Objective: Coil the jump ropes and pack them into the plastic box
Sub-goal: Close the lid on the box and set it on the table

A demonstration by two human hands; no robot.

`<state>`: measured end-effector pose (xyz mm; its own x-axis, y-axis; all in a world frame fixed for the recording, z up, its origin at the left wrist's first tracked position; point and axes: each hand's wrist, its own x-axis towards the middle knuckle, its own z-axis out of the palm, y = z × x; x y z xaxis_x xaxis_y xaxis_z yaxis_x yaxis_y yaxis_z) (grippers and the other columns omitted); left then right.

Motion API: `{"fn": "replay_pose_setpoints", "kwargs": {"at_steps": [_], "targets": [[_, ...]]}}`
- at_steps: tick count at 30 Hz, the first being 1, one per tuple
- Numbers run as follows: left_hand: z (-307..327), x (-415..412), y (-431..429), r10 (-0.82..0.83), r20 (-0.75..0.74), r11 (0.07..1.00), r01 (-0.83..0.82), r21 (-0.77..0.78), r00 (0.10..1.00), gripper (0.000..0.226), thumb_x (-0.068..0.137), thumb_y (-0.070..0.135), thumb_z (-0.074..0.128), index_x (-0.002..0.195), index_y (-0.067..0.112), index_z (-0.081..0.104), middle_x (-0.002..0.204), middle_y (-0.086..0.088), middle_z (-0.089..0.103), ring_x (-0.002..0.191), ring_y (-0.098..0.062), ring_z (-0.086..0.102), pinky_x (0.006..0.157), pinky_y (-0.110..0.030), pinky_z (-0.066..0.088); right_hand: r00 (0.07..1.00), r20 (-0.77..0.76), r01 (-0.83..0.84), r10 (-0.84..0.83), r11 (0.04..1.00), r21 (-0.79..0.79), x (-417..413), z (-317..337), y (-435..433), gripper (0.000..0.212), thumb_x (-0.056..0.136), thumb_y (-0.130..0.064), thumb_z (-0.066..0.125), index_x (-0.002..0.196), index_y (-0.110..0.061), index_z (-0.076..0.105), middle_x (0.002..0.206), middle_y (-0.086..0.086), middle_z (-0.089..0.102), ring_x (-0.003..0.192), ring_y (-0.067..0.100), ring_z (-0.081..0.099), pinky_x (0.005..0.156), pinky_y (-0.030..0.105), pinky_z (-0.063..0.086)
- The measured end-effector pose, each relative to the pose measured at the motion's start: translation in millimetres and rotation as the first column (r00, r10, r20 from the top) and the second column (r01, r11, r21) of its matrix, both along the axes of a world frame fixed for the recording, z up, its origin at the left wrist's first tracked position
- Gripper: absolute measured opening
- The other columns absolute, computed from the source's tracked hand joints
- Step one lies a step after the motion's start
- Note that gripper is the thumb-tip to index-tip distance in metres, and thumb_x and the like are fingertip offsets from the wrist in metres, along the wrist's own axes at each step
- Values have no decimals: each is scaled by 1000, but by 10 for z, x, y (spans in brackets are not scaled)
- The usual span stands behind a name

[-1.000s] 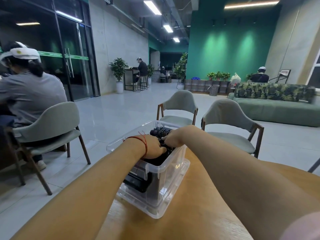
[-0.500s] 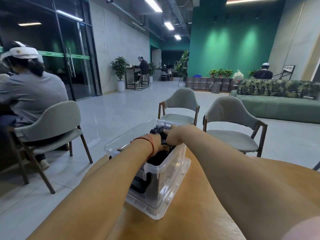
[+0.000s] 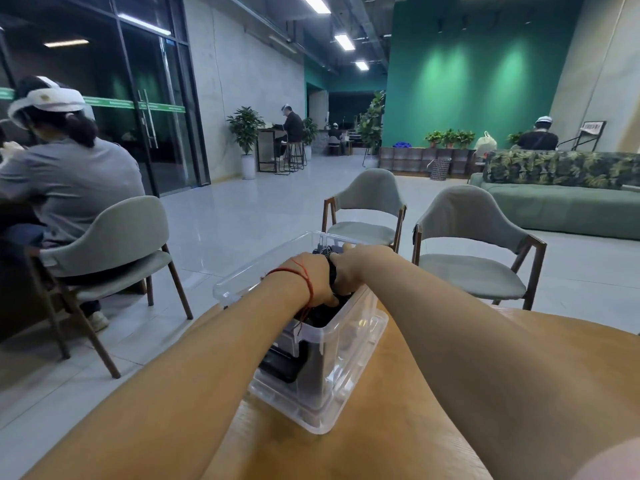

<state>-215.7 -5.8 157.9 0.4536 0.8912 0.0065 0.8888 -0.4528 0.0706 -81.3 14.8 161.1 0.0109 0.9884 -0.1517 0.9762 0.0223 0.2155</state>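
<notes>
A clear plastic box (image 3: 349, 362) stands on the wooden table near its far edge. Black coiled jump ropes (image 3: 320, 311) fill it, and a dark handle shows through the near wall. Both my hands reach into the open top. My left hand (image 3: 310, 280), with a red string at the wrist, curls down over the ropes on the left. My right hand (image 3: 355, 268) curls over them just beside it, almost touching. A black piece of rope (image 3: 332, 271) shows between the two hands. The fingertips are hidden inside the box.
The round wooden table (image 3: 398, 427) ends just beyond the box. Two grey chairs (image 3: 467, 237) stand past it, a third (image 3: 114, 247) with a seated person is to the left. A green sofa (image 3: 561, 206) is at the right. Other people sit far back.
My two hands have drawn closer together over the ropes at the far end of the box. The box has not moved.
</notes>
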Motion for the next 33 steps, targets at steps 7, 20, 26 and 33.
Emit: {"fn": "replay_pose_setpoints", "kwargs": {"at_steps": [7, 20, 26, 33], "targets": [[-27, 3, 115, 58, 22, 997, -57, -61, 998, 49, 86, 51, 84, 120, 17, 72, 102, -4, 70, 93, -24, 68, 96, -39, 59, 1000, -19, 9, -9, 1000, 20, 4, 1, 43, 91, 86, -57, 74, 162, -29, 34, 155, 8, 40, 136, 35, 49, 91, 47, 46], [-36, -257, -9, 30, 140, 998, -37, 48, 990, 44, 101, 60, 59, 116, 20, 69, 108, -4, 70, 97, -23, 64, 92, -37, 56, 991, -118, 92, -70, 976, 199, 47, 158, -135, 44, 96, -29, 48, 138, -24, 63, 131, 8, 65, 114, 34, 63, 84, 46, 49], [111, -502, 113, 86, 264, 991, -110, 80, 961, 39, 102, 47, 60, 127, 18, 67, 125, -6, 69, 111, -26, 64, 101, -38, 54, 931, -339, 263, -136, 894, 363, 190, 2, -271, 58, 98, -39, 55, 151, -20, 43, 150, 10, 46, 136, 39, 45, 99, 53, 46], [53, -687, 262, 365, 147, 929, -370, 9, 919, 54, 99, 37, 60, 143, 7, 49, 134, -18, 61, 116, -37, 61, 94, -44, 52, -97, -925, 601, -367, 719, -349, 321, -205, -685, 90, 93, -42, 73, 165, -20, 24, 165, 15, 31, 139, 48, 45, 78, 55, 64]]}}
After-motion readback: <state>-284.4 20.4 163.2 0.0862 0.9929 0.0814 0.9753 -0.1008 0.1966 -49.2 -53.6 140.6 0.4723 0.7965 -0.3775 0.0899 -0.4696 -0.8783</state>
